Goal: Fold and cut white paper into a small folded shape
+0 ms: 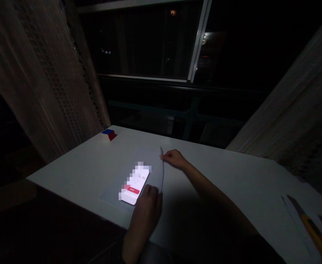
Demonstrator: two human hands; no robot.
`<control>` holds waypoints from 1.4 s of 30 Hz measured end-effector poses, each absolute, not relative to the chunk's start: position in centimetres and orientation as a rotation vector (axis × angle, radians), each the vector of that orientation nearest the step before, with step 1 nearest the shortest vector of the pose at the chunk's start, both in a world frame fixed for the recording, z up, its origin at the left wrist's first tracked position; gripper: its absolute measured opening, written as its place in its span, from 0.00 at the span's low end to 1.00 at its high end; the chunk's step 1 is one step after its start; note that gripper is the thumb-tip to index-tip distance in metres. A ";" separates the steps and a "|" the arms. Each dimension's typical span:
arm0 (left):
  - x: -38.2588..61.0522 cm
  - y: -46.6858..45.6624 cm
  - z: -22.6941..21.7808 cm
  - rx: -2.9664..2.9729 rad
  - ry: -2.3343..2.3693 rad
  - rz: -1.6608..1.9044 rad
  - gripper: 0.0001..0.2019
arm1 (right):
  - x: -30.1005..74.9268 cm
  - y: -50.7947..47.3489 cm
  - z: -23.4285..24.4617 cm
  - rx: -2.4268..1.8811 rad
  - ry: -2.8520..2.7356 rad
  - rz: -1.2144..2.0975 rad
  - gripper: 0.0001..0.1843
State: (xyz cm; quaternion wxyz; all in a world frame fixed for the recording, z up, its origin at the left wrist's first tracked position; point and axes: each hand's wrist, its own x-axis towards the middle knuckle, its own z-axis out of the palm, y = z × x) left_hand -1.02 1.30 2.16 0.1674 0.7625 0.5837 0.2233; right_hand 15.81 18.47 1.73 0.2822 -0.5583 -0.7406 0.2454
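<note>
A lit phone (135,183) lies on a pale sheet of paper (114,192) on the white table (218,176). My left hand (147,201) rests at the near right corner of the phone, fingers curled against the sheet's near edge. Farther back, my right hand (174,158) pinches the sheet's far right corner, which is lifted off the table. The sheet's right edge stands up between my two hands. The room is dark, so fine detail is lost.
A small colour cube (108,134), blue on top and red on the side, sits at the table's far left corner. A yellow-handled cutter (312,227) and papers lie at the near right. Curtains hang left and right of a dark window (150,44).
</note>
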 end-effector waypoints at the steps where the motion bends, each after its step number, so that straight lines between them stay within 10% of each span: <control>1: -1.0 1.3 2.1 2.173 1.659 0.641 0.10 | 15.6 18.3 1.9 -1.482 -1.979 0.701 0.25; 10: -1.0 0.9 1.7 2.169 1.636 0.713 0.10 | 14.3 17.0 2.3 -1.482 -1.835 0.898 0.34; 20: -5.2 1.1 1.6 2.182 2.337 0.926 0.31 | 13.6 16.6 0.9 -1.530 -1.854 0.591 0.15; 42: -6.3 1.7 1.4 2.000 2.252 0.952 0.24 | 16.0 17.2 0.7 -1.351 -1.745 0.594 0.23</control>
